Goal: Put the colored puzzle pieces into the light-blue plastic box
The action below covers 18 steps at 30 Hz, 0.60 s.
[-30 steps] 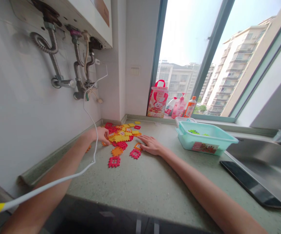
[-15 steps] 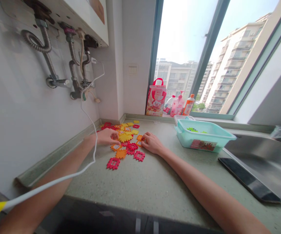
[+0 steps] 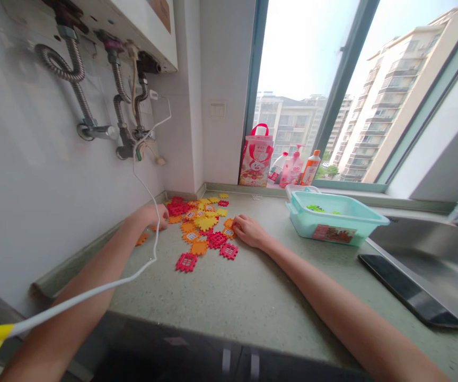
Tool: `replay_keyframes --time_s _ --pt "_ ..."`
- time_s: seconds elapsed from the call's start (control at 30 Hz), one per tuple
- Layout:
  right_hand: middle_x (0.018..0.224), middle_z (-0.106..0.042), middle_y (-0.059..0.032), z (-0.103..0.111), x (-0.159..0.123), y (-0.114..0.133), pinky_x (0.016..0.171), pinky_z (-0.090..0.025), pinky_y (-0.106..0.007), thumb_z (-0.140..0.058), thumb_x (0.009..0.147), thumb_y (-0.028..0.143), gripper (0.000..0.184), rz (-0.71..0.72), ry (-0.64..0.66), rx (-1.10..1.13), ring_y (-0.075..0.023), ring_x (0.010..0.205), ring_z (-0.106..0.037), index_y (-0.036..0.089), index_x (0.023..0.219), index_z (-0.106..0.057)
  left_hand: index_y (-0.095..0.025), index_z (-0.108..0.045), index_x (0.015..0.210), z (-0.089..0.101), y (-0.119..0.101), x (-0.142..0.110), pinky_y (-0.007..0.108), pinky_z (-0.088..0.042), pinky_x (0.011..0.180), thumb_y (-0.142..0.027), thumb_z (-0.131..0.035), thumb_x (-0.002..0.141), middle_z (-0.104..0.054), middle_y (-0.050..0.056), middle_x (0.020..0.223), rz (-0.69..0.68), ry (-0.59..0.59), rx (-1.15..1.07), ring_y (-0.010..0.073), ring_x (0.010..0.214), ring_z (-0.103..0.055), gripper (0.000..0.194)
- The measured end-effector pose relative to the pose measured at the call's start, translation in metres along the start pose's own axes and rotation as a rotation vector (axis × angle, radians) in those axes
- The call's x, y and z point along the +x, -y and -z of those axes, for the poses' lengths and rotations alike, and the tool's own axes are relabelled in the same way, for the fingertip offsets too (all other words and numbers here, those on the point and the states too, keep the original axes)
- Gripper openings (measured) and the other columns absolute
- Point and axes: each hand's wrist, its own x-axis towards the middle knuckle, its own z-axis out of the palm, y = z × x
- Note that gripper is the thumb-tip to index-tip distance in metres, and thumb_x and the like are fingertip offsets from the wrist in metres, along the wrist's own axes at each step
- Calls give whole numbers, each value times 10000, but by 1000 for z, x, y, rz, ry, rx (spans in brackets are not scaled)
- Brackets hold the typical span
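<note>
2 bare hands reach over a kitchen counter (image 3: 213, 302) w/ a loose spread of flat, notched plastic pcs (image 3: 207, 223) in red, orange & yellow, some overlapping, near the wall corner.

left hand (image 3: 158, 216): at the spread's left side, fingers curled; can't tell if it grasps anything. right hand (image 3: 248, 231): low on the counter at the right edge, fingers bent against an orange pc (image 3: 228, 232); can't tell if it's pinched or just touched. 1 red pc w/ a window grid (image 3: 186, 262) lies flat, nearest the viewer.

for good handling, fingertips prob. work best low & flat, sliding pcs apart before any lift, b/c notched edges could snag & drag neighbors. light pressure should do. a white cable (image 3: 70, 303) passes in front of the left hand in view; best kept off the fingers.

off to the right: a teal tub (image 3: 332, 212) w/ green pcs (image 3: 315, 208) inside, & a dark phone (image 3: 410, 289) by the sink (image 3: 423, 249).
</note>
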Motion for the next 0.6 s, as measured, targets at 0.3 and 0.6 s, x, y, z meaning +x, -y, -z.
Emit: replay_keyframes --time_s 0.3,0.6 --pt "1084 -700 -83 0 0 -3 861 -451 -292 -490 1072 405 273 -61 -17 48 -195 987 -652 208 1042 -677 -200 -757 980 19 -14 -17 324 -545 812 -387 -851 598 -787 71 1003 -13 26 -2 259 899 -719 435" --pt "1116 -712 -116 -4 1 -10 953 -457 -326 -466 1071 404 298 -45 -8 115 -222 1055 -647 198 1079 -681 -173 -730 1024 28 21 -70 325 -552 678 -288 -908 526 -773 74 967 333 166 -79 296 885 -701 541"
